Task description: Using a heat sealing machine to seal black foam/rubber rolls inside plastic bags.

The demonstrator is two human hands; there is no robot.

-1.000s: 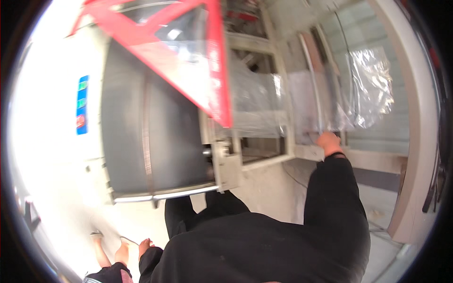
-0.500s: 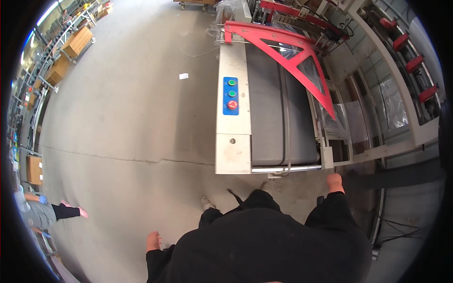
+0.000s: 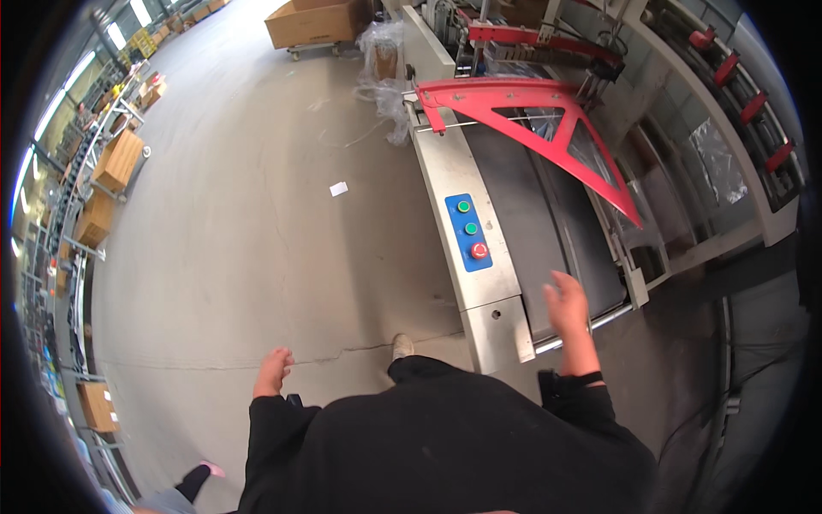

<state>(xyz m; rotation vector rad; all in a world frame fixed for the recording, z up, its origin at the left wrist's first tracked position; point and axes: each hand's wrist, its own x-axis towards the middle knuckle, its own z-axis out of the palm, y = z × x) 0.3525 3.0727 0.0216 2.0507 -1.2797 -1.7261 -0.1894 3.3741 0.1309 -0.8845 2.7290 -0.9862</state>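
My right hand (image 3: 568, 307) is raised over the near end of a dark conveyor belt (image 3: 514, 206), its fingers apart and nothing in them. I cannot tell whether it touches the belt. Along the belt's left side runs a pale metal frame (image 3: 469, 295). It carries a blue control panel (image 3: 457, 207) with two green buttons and a red knob (image 3: 479, 250). My left hand (image 3: 273, 372) hangs over the floor to the left of my body, fingers loosely extended, holding nothing.
A red triangular arm (image 3: 531, 137) spans the belt's far part. Clear plastic film (image 3: 381, 68) hangs by the machine, near a brown cart box (image 3: 315, 23). Paper (image 3: 339, 188) lies on the concrete floor. Boxes (image 3: 118, 161) line the left; another person's leg (image 3: 193, 482) shows lower left.
My right hand has risen from beside the machine to over the belt's near end. My left hand has come up and forward. The view has turned, and the other person sits lower in it.
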